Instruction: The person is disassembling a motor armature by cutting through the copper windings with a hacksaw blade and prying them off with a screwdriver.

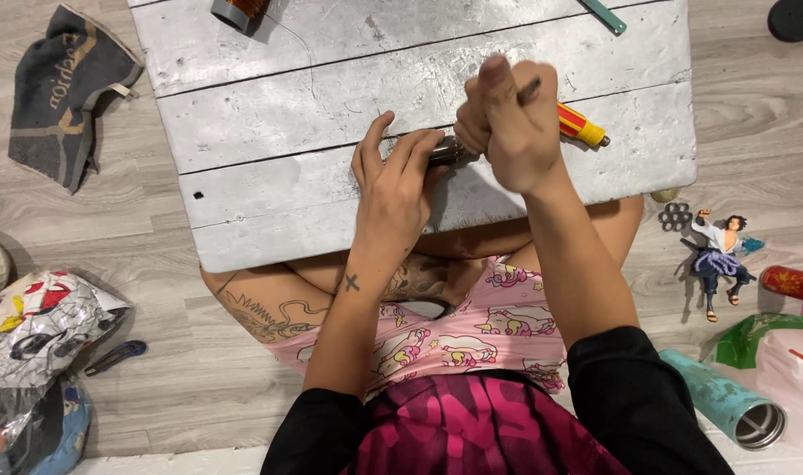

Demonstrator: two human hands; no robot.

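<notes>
My left hand (pixel 393 176) rests on a low grey wooden table (pixel 287 114), its fingers closed around a small dark metal piece (pixel 445 152). My right hand (pixel 511 119) is clenched just right of it, gripping a thin tool (pixel 529 90) whose tip pokes up past the knuckles. The two hands touch at the metal piece. A red and yellow lighter-like object (pixel 582 126) lies on the table behind my right hand, partly hidden by it.
A dark towel (pixel 63 92) lies on the floor at left, plastic bags (pixel 36 330) at lower left. At right stand a small figurine (pixel 718 255), a red can (pixel 793 283) and a teal bottle (pixel 727 400). A teal tool (pixel 605 15) lies at the table's far edge.
</notes>
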